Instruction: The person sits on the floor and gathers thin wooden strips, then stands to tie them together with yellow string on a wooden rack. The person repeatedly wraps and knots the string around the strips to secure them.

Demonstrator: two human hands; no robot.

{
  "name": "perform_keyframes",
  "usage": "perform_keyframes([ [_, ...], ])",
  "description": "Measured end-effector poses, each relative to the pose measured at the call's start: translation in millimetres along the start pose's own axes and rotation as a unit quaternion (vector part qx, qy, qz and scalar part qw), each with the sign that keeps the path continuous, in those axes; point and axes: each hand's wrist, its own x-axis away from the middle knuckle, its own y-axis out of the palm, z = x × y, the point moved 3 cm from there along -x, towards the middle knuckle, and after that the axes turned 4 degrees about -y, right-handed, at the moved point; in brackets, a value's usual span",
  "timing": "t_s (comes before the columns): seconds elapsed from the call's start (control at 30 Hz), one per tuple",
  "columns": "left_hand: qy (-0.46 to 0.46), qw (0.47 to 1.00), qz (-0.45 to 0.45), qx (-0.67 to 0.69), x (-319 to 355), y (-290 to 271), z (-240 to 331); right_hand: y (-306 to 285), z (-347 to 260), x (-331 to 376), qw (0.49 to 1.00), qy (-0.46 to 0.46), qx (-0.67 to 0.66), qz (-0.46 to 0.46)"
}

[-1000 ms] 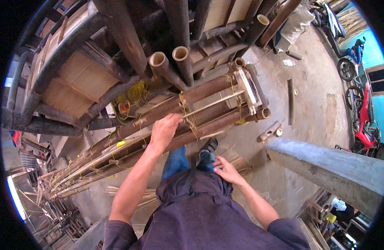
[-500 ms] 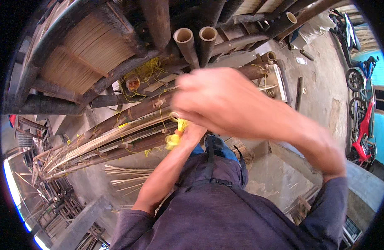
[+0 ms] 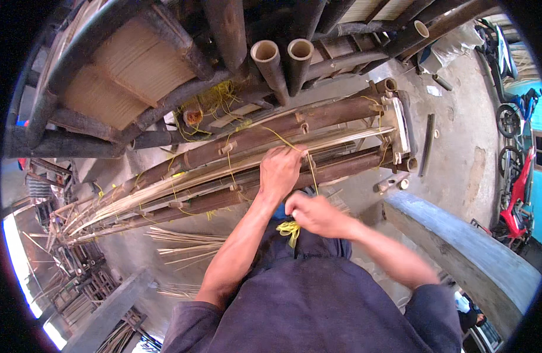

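Yellow twine (image 3: pixel 314 177): strand drawn straight from pale bamboo strips (image 3: pixel 341 140), over the near pole (image 3: pixel 353 167) of the bamboo frame (image 3: pixel 341 113), toward its right end. Right hand (image 3: pixel 312 213): closed on the twine, loose hank (image 3: pixel 290 230) dangling below. Left hand (image 3: pixel 280 173): fingers curled narrow over the strips, between near pole and far pole (image 3: pixel 271 130); whether gripping strips, twine or both, cannot tell. For good handling: even tension on the strand, strips pressed together beside the crossing, hank clear of snags. Frame's right end: pale crosspiece (image 3: pixel 398 125). Beyond far pole: yellow tangle (image 3: pixel 220 99). Floor (image 3: pixel 450 159), off near edge: loose strips (image 3: pixel 188 240).
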Motion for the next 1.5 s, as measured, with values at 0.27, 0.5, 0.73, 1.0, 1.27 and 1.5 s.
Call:
perform_keyframes([
  [0.27, -0.167, 0.924, -0.141, 0.314, -144.7, -19.0, 17.7, 15.0, 46.5, -9.3, 0.973, 0.077, 0.218, 0.013],
  [0.5, -0.115, 0.963, -0.232, -0.078, -161.5, 78.5, -109.0, -0.7, 143.4, 122.6, 0.788, 0.288, -0.246, 0.486],
  [0.73, -0.003, 0.986, -0.143, 0.090, -163.6, 25.0, 41.9, -71.4, 142.5, 119.5, 0.769, 0.272, -0.274, 0.509],
  [1.0, -0.002, 0.993, 0.005, 0.119, -74.0, 78.9, 123.3, -239.4, -131.2, 26.3, 0.887, -0.123, 0.444, 0.022],
  [1.27, -0.031, 0.999, -0.004, 0.036, -88.2, 99.5, 134.7, -292.6, 6.9, -75.3, 0.870, 0.070, 0.477, -0.101],
  [1.5, -0.067, 0.998, -0.002, -0.018, -69.5, 95.9, 114.1, -203.6, -32.9, 47.3, 0.984, -0.126, -0.022, 0.122],
])
